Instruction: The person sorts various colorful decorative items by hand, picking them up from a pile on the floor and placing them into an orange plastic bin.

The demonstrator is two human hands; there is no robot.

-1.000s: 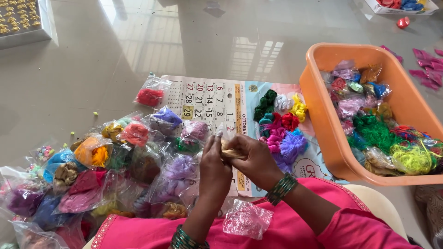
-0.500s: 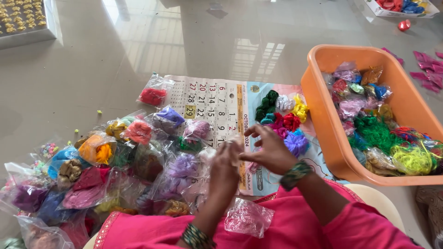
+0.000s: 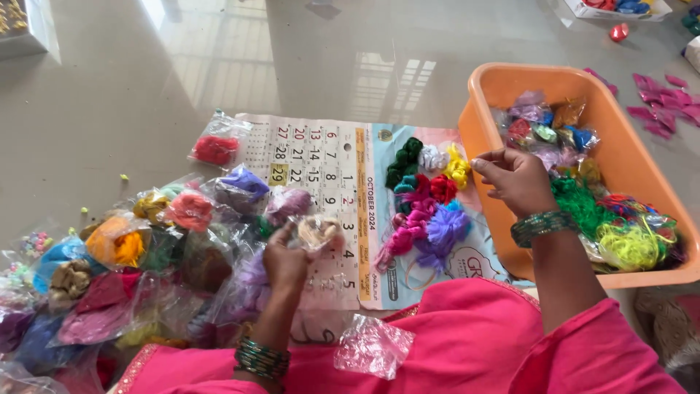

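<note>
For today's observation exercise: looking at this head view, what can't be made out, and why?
- Head view: contents of the clear bag in the left hand; plastic glare blurs them.
- Whether the right hand pinches anything; fingers curl, hiding it.
- Items deep in the orange tub; heaped bags cover them.
- Pile of bags at left; frame edge cuts it.

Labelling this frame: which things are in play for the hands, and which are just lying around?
In play:
- left hand, grip on a small clear bag of beige thread
- right hand over the orange tub
- loose thread bundles on the calendar sheet

Lying about:
- red thread bag
- pink scraps
- empty clear bag
</note>
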